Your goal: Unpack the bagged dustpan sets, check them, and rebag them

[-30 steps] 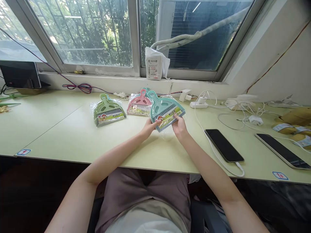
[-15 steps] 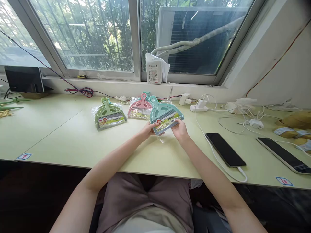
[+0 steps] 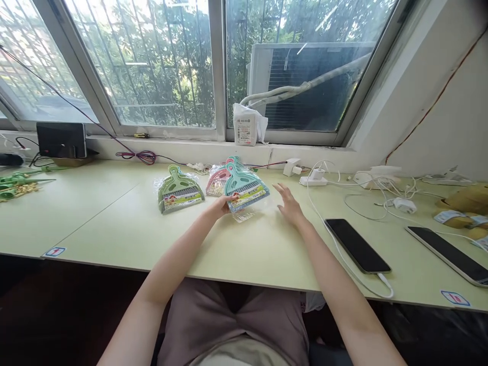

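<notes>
My left hand (image 3: 220, 206) pinches the lower left corner of a teal dustpan-and-brush set (image 3: 244, 188) wrapped in clear plastic, lifting it just above the pale green table (image 3: 114, 223). My right hand (image 3: 290, 206) hovers to the right of the set, fingers spread and holding nothing. A pink set (image 3: 216, 180) lies partly hidden behind the teal one. A green set (image 3: 179, 190) lies flat to the left.
Two black phones (image 3: 356, 245) (image 3: 450, 254) lie at the right, the nearer one on a white cable. Chargers and white cables (image 3: 375, 178) crowd the back right. A white box (image 3: 246, 127) stands on the windowsill. A black device (image 3: 61, 141) sits at the far left.
My right hand has let go of the teal set and drawn away to the right, opening. My left hand keeps hold and has shifted the set a little left.
</notes>
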Available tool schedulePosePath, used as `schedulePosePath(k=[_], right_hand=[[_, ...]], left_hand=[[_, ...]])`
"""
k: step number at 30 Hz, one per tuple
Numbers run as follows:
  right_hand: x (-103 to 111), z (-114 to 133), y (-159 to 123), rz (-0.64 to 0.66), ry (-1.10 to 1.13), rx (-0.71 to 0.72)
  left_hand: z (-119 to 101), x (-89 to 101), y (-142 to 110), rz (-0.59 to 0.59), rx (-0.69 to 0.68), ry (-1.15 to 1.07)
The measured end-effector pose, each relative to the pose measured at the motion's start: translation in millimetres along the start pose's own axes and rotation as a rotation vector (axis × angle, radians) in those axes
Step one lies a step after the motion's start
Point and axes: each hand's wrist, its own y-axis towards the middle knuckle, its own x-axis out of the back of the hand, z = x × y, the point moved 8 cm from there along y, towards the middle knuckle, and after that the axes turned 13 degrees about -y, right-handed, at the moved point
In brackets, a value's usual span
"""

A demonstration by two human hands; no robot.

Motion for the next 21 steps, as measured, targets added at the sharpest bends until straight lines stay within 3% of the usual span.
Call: schedulePosePath(k=[4,12,21], right_hand=[[-13,15,-3,0.089,-0.02,0.118],[-13,36,-2,0.101,0.327,0.014],[-19,22,-1,0.074,0.333,-0.019]], left_hand=[[4,6.4,-4,-0.066,0.099,0.063],[-6,13.5,-4,-0.024,0.115,0.058],[0,20.8,2,-0.033,0.125,0.137]])
